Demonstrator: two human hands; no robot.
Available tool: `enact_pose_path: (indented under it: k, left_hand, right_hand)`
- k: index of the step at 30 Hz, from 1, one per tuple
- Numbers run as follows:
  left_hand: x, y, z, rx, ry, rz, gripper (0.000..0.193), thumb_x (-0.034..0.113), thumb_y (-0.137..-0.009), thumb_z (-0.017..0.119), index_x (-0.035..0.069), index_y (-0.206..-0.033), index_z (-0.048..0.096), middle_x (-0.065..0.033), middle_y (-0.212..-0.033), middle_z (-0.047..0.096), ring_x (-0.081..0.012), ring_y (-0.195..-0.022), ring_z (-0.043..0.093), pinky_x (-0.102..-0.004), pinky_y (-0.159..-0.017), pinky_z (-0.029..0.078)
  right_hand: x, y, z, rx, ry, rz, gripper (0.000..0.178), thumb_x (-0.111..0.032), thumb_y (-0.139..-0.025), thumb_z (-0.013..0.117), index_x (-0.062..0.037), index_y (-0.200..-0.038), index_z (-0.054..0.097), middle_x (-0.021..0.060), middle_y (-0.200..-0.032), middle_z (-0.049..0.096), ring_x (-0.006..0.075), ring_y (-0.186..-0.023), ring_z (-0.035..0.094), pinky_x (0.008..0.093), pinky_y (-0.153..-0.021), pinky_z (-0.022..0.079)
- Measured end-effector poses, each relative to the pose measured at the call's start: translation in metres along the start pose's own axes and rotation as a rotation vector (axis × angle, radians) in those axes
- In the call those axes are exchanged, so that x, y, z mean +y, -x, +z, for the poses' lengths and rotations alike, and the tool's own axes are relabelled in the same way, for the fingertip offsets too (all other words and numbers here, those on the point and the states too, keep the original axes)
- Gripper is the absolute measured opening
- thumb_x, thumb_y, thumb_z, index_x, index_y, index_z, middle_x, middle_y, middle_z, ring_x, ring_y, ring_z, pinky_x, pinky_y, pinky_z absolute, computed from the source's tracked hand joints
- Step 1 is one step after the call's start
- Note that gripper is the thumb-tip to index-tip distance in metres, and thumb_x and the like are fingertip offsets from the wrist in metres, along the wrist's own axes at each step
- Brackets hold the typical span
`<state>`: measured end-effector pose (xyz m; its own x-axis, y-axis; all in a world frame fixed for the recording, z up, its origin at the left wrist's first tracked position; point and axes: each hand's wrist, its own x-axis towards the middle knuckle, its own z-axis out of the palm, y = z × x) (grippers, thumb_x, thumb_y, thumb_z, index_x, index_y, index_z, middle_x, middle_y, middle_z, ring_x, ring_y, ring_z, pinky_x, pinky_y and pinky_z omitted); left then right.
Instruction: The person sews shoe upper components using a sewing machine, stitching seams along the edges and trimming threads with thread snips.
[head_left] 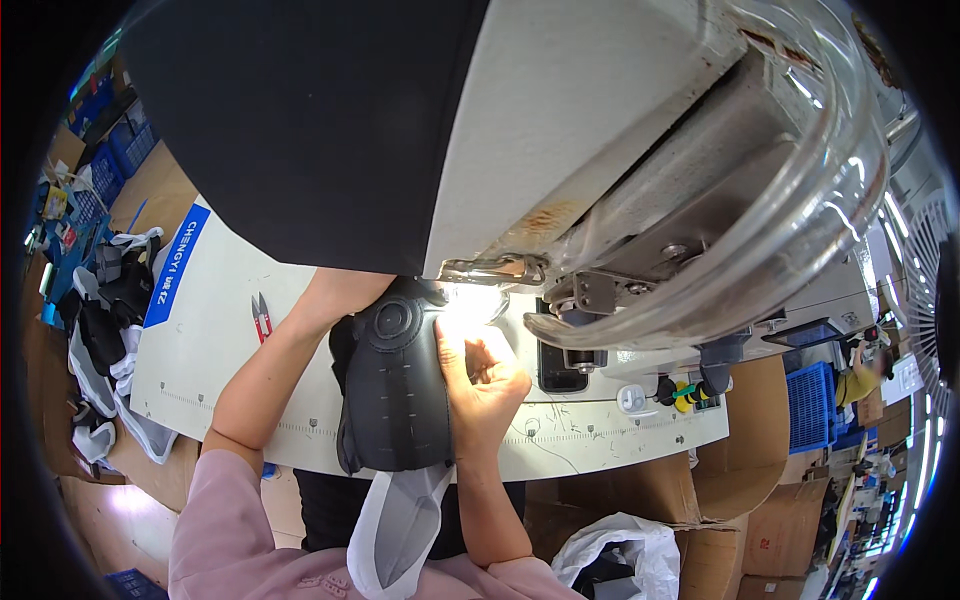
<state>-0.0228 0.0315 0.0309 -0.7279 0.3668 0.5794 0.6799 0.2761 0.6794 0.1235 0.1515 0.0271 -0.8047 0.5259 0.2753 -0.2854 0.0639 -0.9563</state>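
A black, leather-like sewn piece [395, 400] with a round stitched patch lies under the sewing machine head [560, 130]. From its lower end hangs a light grey and white shaped piece [400, 530], over the table's near edge. My right hand [480, 375] is at the black piece's right edge by the bright lamp, thumb along the edge and fingers curled in. My left hand [355, 290] reaches to the piece's far left side; the machine head hides its fingers. Glare covers the needle area.
Red-handled thread snips [262, 318] lie left on the white table [230, 290]. A pile of black and white pieces [105, 330] sits farther left. A clear curved shield [830, 200] bends over the right side. Cardboard boxes [640, 490] and a white bag [620, 545] stand below the table.
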Motion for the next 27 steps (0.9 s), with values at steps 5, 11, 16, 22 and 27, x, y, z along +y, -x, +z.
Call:
enact_pose_path:
  k: [5,11,16,22,27]
  left_hand:
    - [-0.028,-0.002,0.009,0.038,-0.022,0.073,0.012,-0.002,-0.079,0.060,-0.004,-0.091,0.065,-0.0115,-0.084,0.066,-0.0218,-0.076,0.061,-0.0344,-0.068,0.050]
    - [-0.035,-0.002,0.014,0.108,-0.067,0.080,0.014,-0.002,-0.079,0.061,-0.004,-0.092,0.065,-0.0120,-0.085,0.067,-0.0224,-0.077,0.062,-0.0344,-0.070,0.050]
    - [-0.008,0.005,0.001,0.357,-0.561,0.645,0.015,0.000,-0.080,0.061,-0.004,-0.094,0.065,-0.0126,-0.087,0.067,-0.0232,-0.079,0.063,-0.0343,-0.072,0.050]
    - [0.014,0.007,0.000,0.264,0.008,0.133,0.014,0.001,-0.084,0.059,-0.004,-0.096,0.066,-0.0125,-0.087,0.068,-0.0227,-0.079,0.064,-0.0334,-0.071,0.050]
    - [0.026,0.025,-0.008,0.206,0.263,-0.178,0.014,0.007,-0.090,0.060,-0.004,-0.095,0.067,-0.0142,-0.092,0.067,-0.0238,-0.085,0.062,-0.0339,-0.077,0.049]
  right_hand:
    - [0.003,-0.003,0.006,0.043,0.004,-0.029,0.007,0.000,-0.088,0.071,0.0057,-0.092,0.069,-0.0014,-0.075,0.064,0.0031,-0.069,0.053,0.0186,-0.061,0.042]
    - [-0.003,-0.007,0.001,0.068,-0.015,0.032,0.008,0.001,-0.087,0.071,0.0064,-0.091,0.070,0.0001,-0.076,0.066,0.0020,-0.066,0.054,0.0164,-0.057,0.041]
    - [-0.005,-0.007,-0.014,0.001,-0.017,0.127,0.007,0.000,-0.088,0.071,0.0058,-0.090,0.070,-0.0014,-0.076,0.065,0.0009,-0.065,0.051,0.0162,-0.054,0.038]
    - [-0.014,-0.013,-0.041,-0.328,0.106,0.300,0.031,-0.022,-0.091,0.070,0.0069,-0.103,0.067,0.0018,-0.082,0.066,0.0036,-0.071,0.054,0.0180,-0.060,0.042]
    - [-0.033,-0.011,-0.048,-0.426,0.370,-0.095,0.031,-0.018,-0.079,0.076,0.0038,-0.094,0.059,0.0095,-0.074,0.060,0.0165,-0.064,0.055,0.0345,-0.057,0.042]
